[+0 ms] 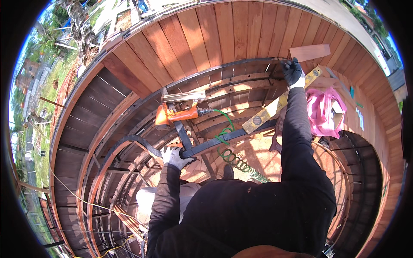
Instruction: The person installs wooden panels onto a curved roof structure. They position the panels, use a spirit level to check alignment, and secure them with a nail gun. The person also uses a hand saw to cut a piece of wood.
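Observation:
My left hand [173, 158], in a pale glove, is closed round the dark metal frame [195, 149] at its corner. My right hand [293, 74], in a dark glove with a light cuff, reaches out to the far edge of the curved planking. Its fingers are curled at the near left corner of a short loose wooden board [310, 52]; what they pinch is hidden. Between the hands an orange nail gun [176, 114] lies on the frame, with a green coiled air hose [241, 162] attached. A yellow spirit level [269, 115] slants below my right hand.
Curved wooden planking [215, 34] rings the far side above open metal ribs. A pink plastic bag [323, 112] sits on the right, near a handsaw [275, 142]. Thin wooden strips [185, 96] lie behind the nail gun. A pale cable [77, 194] crosses at the left.

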`<action>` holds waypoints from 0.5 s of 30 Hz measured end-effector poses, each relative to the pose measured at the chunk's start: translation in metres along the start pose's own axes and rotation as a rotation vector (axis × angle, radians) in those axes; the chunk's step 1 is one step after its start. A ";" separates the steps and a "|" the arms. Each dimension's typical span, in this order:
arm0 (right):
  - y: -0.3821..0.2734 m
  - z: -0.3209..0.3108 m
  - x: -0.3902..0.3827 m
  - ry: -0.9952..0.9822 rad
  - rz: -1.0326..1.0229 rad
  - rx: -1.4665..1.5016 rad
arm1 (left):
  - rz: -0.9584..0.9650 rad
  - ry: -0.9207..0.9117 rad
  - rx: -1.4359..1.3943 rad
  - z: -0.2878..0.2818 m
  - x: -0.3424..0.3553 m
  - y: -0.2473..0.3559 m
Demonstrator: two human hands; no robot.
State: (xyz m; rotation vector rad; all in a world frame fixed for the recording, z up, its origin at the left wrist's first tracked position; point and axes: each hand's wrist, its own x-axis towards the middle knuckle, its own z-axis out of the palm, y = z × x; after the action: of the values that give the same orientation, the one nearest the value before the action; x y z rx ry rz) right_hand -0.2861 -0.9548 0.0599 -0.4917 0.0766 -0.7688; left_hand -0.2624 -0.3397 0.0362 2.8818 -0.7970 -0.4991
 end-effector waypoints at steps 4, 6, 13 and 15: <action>0.020 0.066 -0.075 -0.064 -0.014 -0.521 | -0.015 -0.042 -0.015 0.002 0.002 -0.002; 0.038 0.100 -0.114 -0.171 -0.029 -0.703 | -0.022 -0.008 -0.065 0.020 0.002 -0.015; 0.098 0.163 -0.225 -0.499 0.400 -0.747 | 0.073 0.137 -0.715 0.028 0.000 -0.031; 0.112 0.171 -0.260 -0.607 0.455 -0.779 | 0.031 0.162 -1.344 0.005 -0.011 -0.012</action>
State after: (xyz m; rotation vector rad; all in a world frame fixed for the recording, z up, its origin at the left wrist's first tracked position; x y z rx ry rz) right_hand -0.3596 -0.6405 0.1317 -1.3758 -0.0834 -0.0895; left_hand -0.2671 -0.3240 0.0322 1.6188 -0.2532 -0.4980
